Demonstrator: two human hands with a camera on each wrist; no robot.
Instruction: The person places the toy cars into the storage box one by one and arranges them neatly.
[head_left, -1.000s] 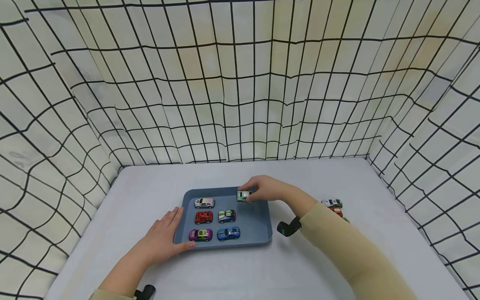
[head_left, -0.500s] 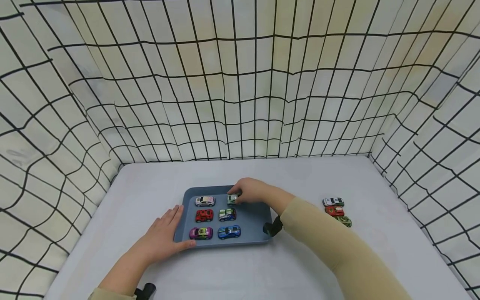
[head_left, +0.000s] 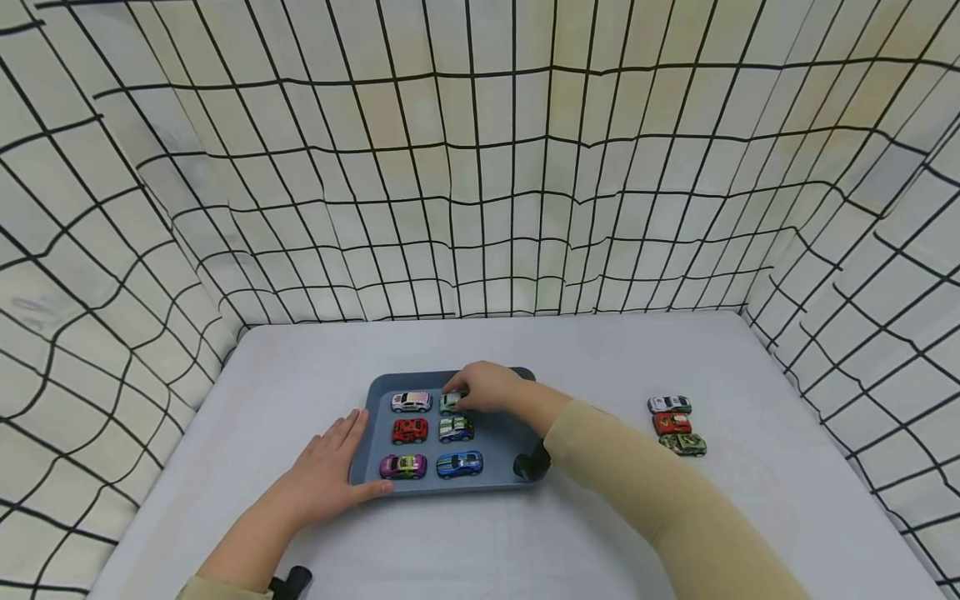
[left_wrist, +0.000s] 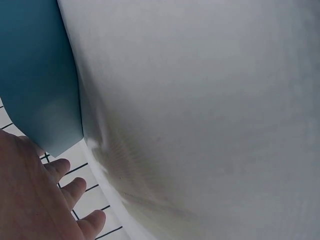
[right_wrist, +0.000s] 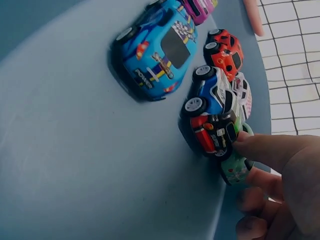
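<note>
1. Head view first: the right hand (head_left: 487, 387) is pinching a pale green toy car (head_left: 450, 403) at the tray's far edge, just right of the white-and-pink car (head_left: 411, 402). Can't tell if its wheels are touching the tray floor.
2. Left hand (head_left: 326, 467) isn't gripping anything: fingers laid out along the tray's left edge, thumb at the near-left corner.
3. Biggest risk imo: crowding. From the right wrist, the pale green car looks super close to the white, blue and green patterned car (head_left: 456, 429), so a sloppy push or a fingertip dragging could knock that one crooked.
4. Little wheels could roll too, so an uneven let-go might leave the pale green car skewed.
5. That black wrist camera (head_left: 531, 462) hangs over the near-right corner and might bump the rim if the arm dips. The left hand probably helps if the tray (head_left: 491, 450) gets nudged.
6. Tray contents: left column, far to near, is white-and-pink, red car (head_left: 409, 431), purple-and-yellow car (head_left: 402, 467). Next column: pale green, patterned, blue car (head_left: 459, 464).
7. Outside it, toward the right edge of the counter (head_left: 600, 358): silver-white car (head_left: 669, 404), second red car (head_left: 672, 423), camo-green car (head_left: 683, 444), bunched together.
</note>
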